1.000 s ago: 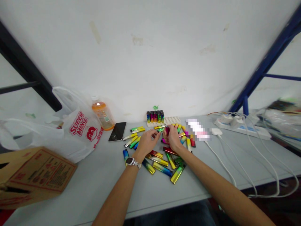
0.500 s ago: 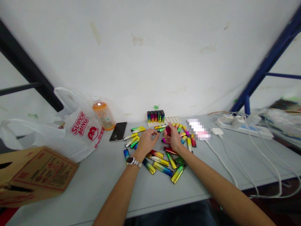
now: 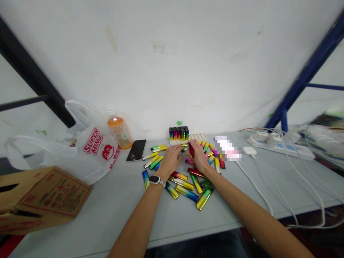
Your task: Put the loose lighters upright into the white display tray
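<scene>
My right hand [image 3: 198, 157] is wrapped round a dark red lighter [image 3: 191, 149], held upright above the table. My left hand [image 3: 171, 157], with a watch on its wrist, is beside it with bent fingers apart, over the loose lighters. I see nothing held in it, though its palm side is hidden. Many shiny multicoloured lighters lie scattered around and below both hands, among them a yellow-green lighter [image 3: 204, 199] and a yellow-blue lighter [image 3: 187, 194]. Behind the hands, several upright lighters [image 3: 178, 134] stand packed in the left part of a white holed tray [image 3: 199, 137].
Left of the lighters lie a dark phone [image 3: 136, 150], an orange drink bottle [image 3: 120, 132], a white plastic bag [image 3: 94, 161] and a cardboard box [image 3: 53, 197]. On the right are a blurred-out bright phone [image 3: 228, 148], a white charger [image 3: 249, 151], cables and a power strip [image 3: 282, 145].
My left hand has moved slightly right, its fingers lower and closer to my right hand. My right hand keeps the dark red lighter. The whole view has shifted a little.
</scene>
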